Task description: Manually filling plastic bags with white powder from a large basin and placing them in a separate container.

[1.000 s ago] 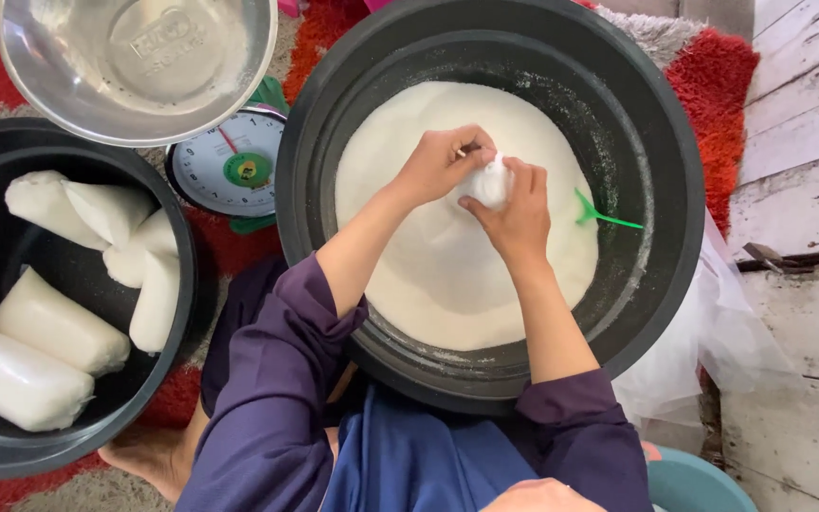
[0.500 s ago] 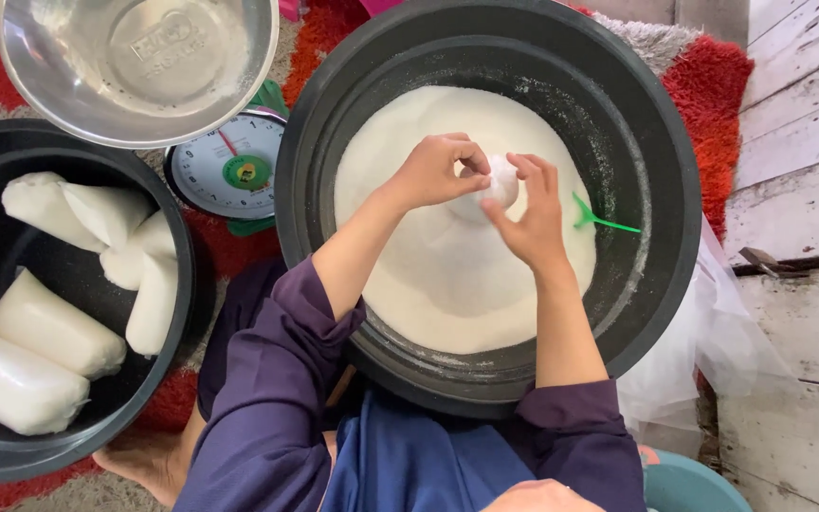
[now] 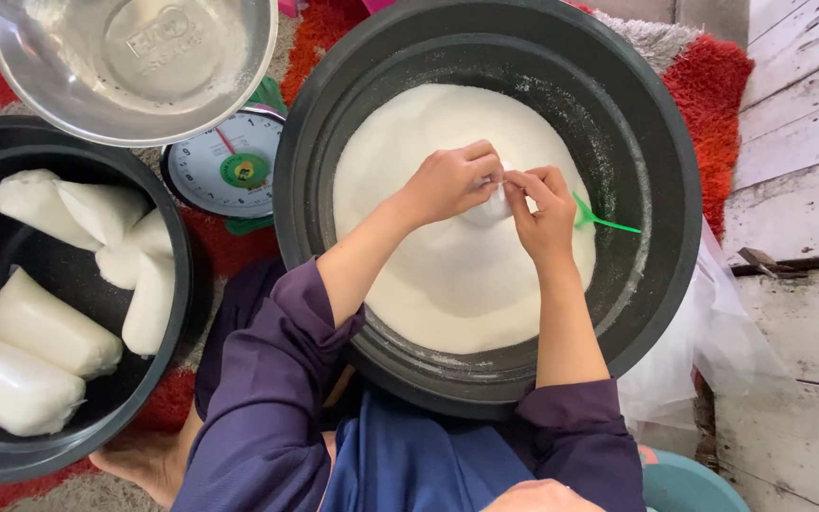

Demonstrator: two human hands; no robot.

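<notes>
While both hands are meeting over the middle of the big black tub (image 3: 656, 123), the left hand (image 3: 447, 182) is closing its fingers around the gathered neck of a small clear bag of white grains (image 3: 495, 204), and the right hand (image 3: 547, 213) is pinching the same neck from the other side, so the mouth is being kept shut and upright above the white heap (image 3: 447, 275). Any spill is therefore falling back into the tub. Just beside the right hand, a green scoop (image 3: 604, 220) is lying on the heap. To the left, filled white bags (image 3: 45, 327) are resting in a second black tub (image 3: 177, 284), near a dial scale (image 3: 225, 166) carrying a steel bowl (image 3: 135, 57).
</notes>
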